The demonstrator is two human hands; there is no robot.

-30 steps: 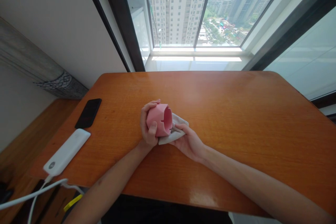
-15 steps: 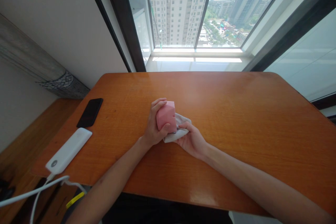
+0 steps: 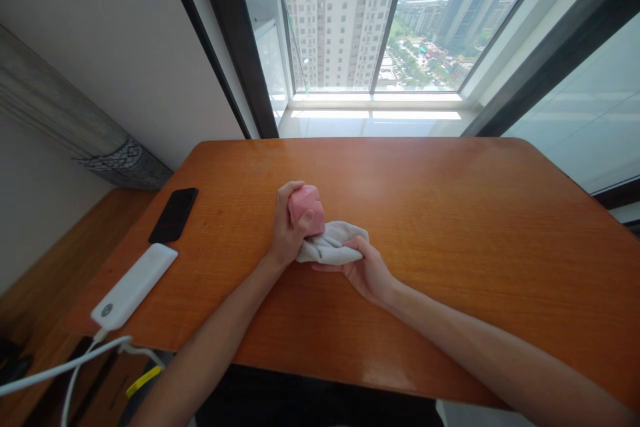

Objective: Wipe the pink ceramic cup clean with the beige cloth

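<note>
A small pink block-shaped object [image 3: 309, 208] with a notch in one edge is gripped by my left hand [image 3: 289, 233], its fingers and thumb wrapped round it. What kind of object it is I cannot make out. My right hand [image 3: 369, 268] pinches a crumpled pale grey cloth [image 3: 333, 244] between thumb and fingers. The cloth lies just below the pink object and appears to touch its lower edge. Both hands are over the near middle of the wooden table [image 3: 440, 227].
To the left lie a black phone [image 3: 173, 215] and a white power bank [image 3: 134, 285] with a white cable [image 3: 65, 367] running off the table's edge. A window [image 3: 370, 33] stands behind the table, and a grey curtain [image 3: 75, 113] hangs at the left.
My left hand has moved a little left and away from me, tilting the pink object. More of the cloth now shows, spread between the hands; my right hand has barely moved.
</note>
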